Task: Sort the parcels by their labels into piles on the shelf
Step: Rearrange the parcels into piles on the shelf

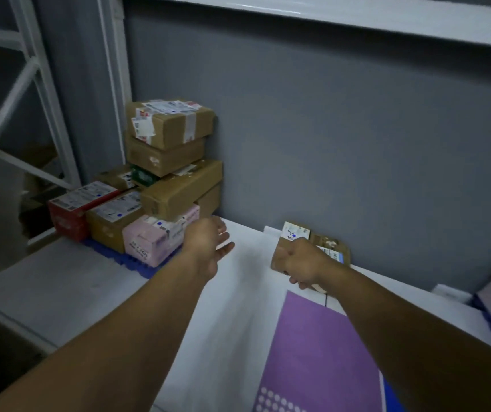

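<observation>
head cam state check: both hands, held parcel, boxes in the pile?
left hand: open, holds nothing
right hand: grips flat cardboard parcel
flat cardboard parcel: held, closed
pink box: closed, front of pile
taped brown box: shut, top of pile
red box: closed, pile's left end

1. The bare left arm (119, 322) reaches forward from the lower left, stretched almost straight.
2. The left hand (208, 243) shows its back, with the fingers extended and relaxed, gripping nothing.
3. The bare right arm (416, 337) comes in from the lower right, angled up and leftward.
4. The right hand (300, 263) shows its knuckles, with the fingers curled round a small brown cardboard parcel (323, 241).
5. The two hands are held apart.
</observation>
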